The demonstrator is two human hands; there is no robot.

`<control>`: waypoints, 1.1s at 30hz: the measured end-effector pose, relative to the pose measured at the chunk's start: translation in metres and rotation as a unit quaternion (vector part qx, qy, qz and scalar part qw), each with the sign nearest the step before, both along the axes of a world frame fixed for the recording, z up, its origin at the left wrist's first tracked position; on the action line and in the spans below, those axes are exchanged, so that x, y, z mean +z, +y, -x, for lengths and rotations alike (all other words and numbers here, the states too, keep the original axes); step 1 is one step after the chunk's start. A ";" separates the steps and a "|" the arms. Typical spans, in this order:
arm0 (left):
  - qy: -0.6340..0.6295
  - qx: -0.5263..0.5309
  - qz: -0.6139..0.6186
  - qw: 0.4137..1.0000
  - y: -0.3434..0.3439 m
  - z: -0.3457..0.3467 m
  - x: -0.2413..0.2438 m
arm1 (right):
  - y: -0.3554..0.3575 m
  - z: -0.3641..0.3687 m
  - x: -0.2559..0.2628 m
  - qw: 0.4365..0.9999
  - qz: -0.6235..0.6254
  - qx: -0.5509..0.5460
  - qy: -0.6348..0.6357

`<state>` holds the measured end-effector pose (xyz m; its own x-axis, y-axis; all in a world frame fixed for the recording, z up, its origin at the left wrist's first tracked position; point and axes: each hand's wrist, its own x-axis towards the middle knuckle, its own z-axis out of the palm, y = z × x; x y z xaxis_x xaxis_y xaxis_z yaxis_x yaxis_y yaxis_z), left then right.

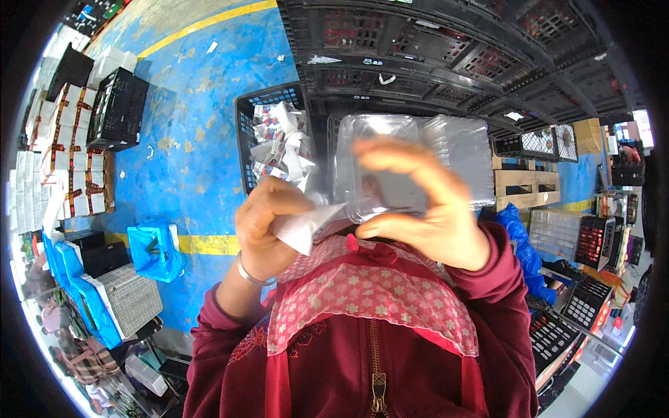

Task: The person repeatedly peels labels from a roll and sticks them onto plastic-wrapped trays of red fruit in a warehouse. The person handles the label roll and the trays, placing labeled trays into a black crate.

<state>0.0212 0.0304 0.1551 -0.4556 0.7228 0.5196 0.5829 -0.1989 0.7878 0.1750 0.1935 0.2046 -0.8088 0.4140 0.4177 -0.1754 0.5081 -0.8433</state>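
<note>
Between the thumb and fingers of my left hand (269,224) is a folded white slip (303,227), perhaps paper or film. My right hand (434,204) is blurred, its thumb and fingers curved wide apart with nothing seen between them. Behind it stand clear plastic clamshell containers (379,123), with a nested stack of clear plastic trays (460,157) at their right. Whether my right fingertips touch the nearest container cannot be told. Just beyond my left hand, a black plastic crate (242,130) holds small printed packets and white slips (285,138).
Stacked black crates (418,52) form a wall ahead. At the left are taped white boxes (68,157), a blue-lined bin (151,248) and a grey crate (133,300). A wooden pallet (522,183) and blue plastic sheeting (517,240) lie at the right.
</note>
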 end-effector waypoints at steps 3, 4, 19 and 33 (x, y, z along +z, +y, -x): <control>0.009 -0.016 -0.030 0.999 0.003 -0.003 0.009 | -0.010 0.013 -0.022 0.997 0.028 0.069 -0.005; 0.011 -0.005 -0.031 0.999 0.002 -0.005 0.010 | -0.012 0.015 -0.022 0.996 0.037 0.082 0.010; 0.035 -0.009 -0.061 0.997 -0.005 0.016 -0.015 | -0.008 0.018 -0.021 0.993 0.014 0.078 0.085; 0.074 0.046 0.038 0.995 -0.012 0.049 -0.055 | 0.055 0.002 -0.049 0.917 0.233 -0.088 -0.312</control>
<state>-0.0273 0.0186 0.0997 -0.4444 0.7216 0.5309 0.7062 -0.0824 0.7032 0.1731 0.2481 0.1558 -0.7336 0.5772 -0.3586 0.4654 0.0422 -0.8841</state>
